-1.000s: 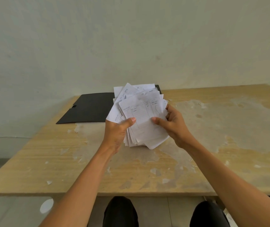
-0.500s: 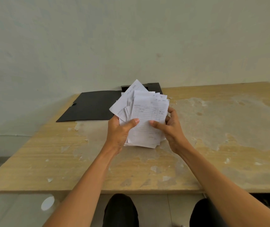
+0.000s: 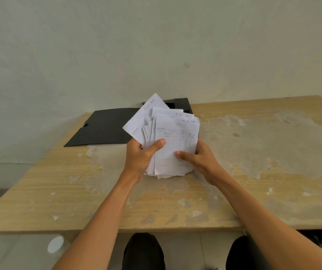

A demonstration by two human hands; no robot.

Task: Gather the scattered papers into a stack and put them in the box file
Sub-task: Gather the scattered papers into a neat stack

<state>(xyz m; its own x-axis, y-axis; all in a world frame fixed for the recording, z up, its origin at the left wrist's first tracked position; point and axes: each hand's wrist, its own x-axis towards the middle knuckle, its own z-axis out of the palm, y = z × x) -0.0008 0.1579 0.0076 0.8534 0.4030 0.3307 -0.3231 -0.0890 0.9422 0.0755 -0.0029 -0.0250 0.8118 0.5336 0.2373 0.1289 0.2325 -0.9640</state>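
Both hands hold the papers (image 3: 172,145) upright over the table (image 3: 253,172), mid-table, a little left of centre. Left hand (image 3: 140,158) wraps the stack's left edge, thumb pressed across the front sheet, fingers hidden behind. Right hand (image 3: 199,158) clamps the right edge, thumb flat on the front sheet, fingers behind. Bottom edges sit at or just above the tabletop; contact is hard to tell. The stack is ragged: one sheet fans out far-left at a tilt, and the top and bottom edges are uneven. The front sheet is a lined form with handwriting.

The box file (image 3: 107,127) lies open and flat at the far left, black, its flap spread toward the left table edge. Its box part (image 3: 177,103) shows just behind the papers, close to the wall (image 3: 156,45). The papers partly hide it.

Open room: the whole right half of the table is bare, worn surface with peeling patches and small flakes. The near strip in front of the hands is open too. The near table edge runs above the person's knees (image 3: 144,250). The far edge meets the wall. A small white round thing (image 3: 55,244) lies on the floor, near left.
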